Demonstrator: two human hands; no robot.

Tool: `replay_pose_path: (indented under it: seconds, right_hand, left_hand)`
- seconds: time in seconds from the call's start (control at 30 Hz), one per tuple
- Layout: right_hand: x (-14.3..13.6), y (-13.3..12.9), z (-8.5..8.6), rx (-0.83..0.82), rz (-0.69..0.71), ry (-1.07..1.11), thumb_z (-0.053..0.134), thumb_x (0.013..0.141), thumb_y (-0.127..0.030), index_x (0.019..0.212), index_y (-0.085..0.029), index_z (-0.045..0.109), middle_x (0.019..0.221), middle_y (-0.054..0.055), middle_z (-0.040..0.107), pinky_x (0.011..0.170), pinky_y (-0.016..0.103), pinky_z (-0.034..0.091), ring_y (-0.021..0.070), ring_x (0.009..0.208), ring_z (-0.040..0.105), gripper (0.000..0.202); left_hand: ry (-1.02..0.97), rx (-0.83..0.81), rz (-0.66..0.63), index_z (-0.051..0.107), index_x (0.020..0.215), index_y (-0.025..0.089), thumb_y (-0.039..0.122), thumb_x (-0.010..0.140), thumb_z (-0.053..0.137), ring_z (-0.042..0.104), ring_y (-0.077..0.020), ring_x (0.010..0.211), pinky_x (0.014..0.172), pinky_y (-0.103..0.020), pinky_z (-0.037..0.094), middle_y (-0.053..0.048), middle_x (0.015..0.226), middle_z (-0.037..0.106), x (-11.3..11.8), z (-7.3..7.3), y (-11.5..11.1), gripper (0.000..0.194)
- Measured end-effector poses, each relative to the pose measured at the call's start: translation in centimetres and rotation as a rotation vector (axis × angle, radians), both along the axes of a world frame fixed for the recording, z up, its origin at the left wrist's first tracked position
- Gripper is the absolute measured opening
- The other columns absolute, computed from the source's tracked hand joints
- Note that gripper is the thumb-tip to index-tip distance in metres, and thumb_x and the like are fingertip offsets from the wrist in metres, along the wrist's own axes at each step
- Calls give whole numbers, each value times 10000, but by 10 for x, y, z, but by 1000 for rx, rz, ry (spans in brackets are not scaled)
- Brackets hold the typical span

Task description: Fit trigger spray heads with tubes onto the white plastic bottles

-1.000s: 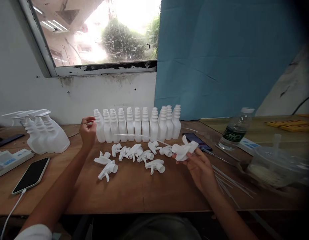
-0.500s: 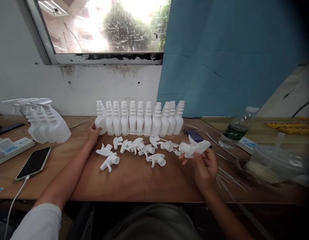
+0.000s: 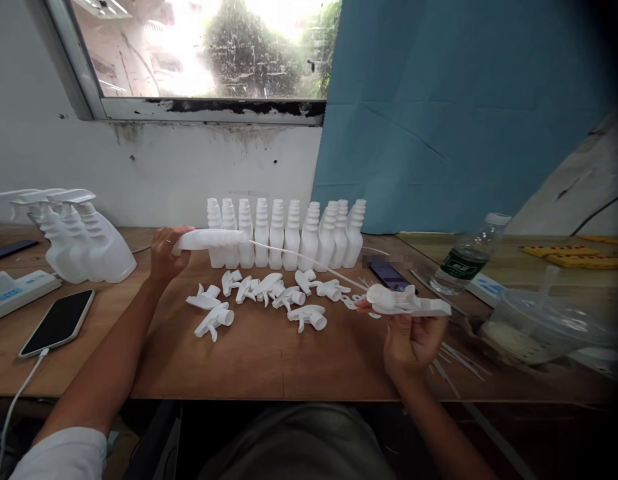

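Note:
My left hand (image 3: 169, 252) grips the base of a white spray bottle (image 3: 209, 239), tipped on its side above the table with its neck to the right. In my right hand (image 3: 413, 343) is a white trigger sprayer head (image 3: 406, 301), held sideways. A thin white dip tube (image 3: 309, 257) runs from the sprayer head to the bottle's mouth; whether its tip is inside the neck I cannot tell. Behind stands a row of several open white bottles (image 3: 291, 243). Several loose sprayer heads (image 3: 269, 287) lie between my hands.
Bottles with sprayers fitted (image 3: 89, 240) stand at the left, near a charging phone (image 3: 59, 322) and a power strip (image 3: 21, 293). On the right are another phone (image 3: 389, 273), a water bottle (image 3: 463, 260), a lidded plastic cup (image 3: 539, 330) and loose tubes (image 3: 463, 360).
My left hand has lifted the leftmost bottle from the row and tipped it sideways. My right hand has turned the sprayer head, its tube now pointing at the bottle's mouth.

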State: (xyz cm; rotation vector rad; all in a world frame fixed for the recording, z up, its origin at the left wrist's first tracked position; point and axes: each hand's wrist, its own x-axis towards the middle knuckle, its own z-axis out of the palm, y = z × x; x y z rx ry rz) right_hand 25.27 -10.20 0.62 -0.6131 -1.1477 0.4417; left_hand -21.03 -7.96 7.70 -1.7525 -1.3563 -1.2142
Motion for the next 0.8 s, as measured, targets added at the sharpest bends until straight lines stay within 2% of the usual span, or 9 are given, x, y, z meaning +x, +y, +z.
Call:
replay_pose_path:
  seconds: [0.13,0.3,0.47,0.53,0.6,0.63,0.7,0.8]
  right_hand:
    - [-1,0,3,22,-12,-17,627,880,-374,1122,-234,460,994,103,703,782,480,558,280,906,713,325]
    - [-5,-6,8,27,63,-110,592,918,-298,1035,-239,477,791,41,704,770,438,555,230,730,721,174]
    - [-10,-10,21,-9,120,-175,588,923,-293,1074,-241,510,865,46,683,644,351,547,195,682,686,178]
    - [-12,-11,36,-21,148,-201,590,922,-302,1109,-238,528,865,37,657,612,322,529,184,685,661,207]
    - [-15,-13,58,-4,155,-226,581,928,-335,1101,-235,555,811,9,614,594,295,503,161,656,620,202]
    - [-17,-13,71,16,148,-248,576,930,-362,1080,-233,573,789,-2,591,586,282,489,149,641,596,198]
    - [-23,-13,100,60,127,-323,566,927,-433,1025,-226,614,770,-6,567,586,271,471,139,640,558,234]
    - [-40,-9,138,140,213,-401,567,902,-526,923,-225,645,802,9,578,594,265,463,145,692,545,311]
  left_hand:
    - [39,-20,-43,610,1074,205,194,745,513,636,-286,1015,936,-420,451,-99,1068,697,5,-1,0,343]
    - [27,-67,-82,610,1085,220,202,744,528,632,-281,1051,961,-432,456,-94,1097,697,17,3,-2,351]
    - [-81,-169,-174,659,1018,208,202,701,540,644,-271,1014,956,-416,466,-79,1066,718,55,22,-19,339]
    - [-156,-232,-184,680,1019,202,182,665,534,656,-261,954,886,-383,498,-58,1027,726,79,30,-35,383]
    - [-218,-302,-190,690,1046,203,166,643,529,666,-242,865,757,-331,525,-37,975,729,106,34,-56,435]
    - [-306,-396,-210,697,1038,205,156,626,531,664,-239,850,731,-320,525,-27,957,726,119,34,-66,447]
    - [-478,-590,-302,702,1037,215,147,594,541,656,-251,850,706,-325,523,-18,928,720,144,28,-82,476]
    - [-744,-769,-522,678,1049,237,133,546,536,623,-277,923,747,-354,507,-18,929,700,173,10,-92,533]
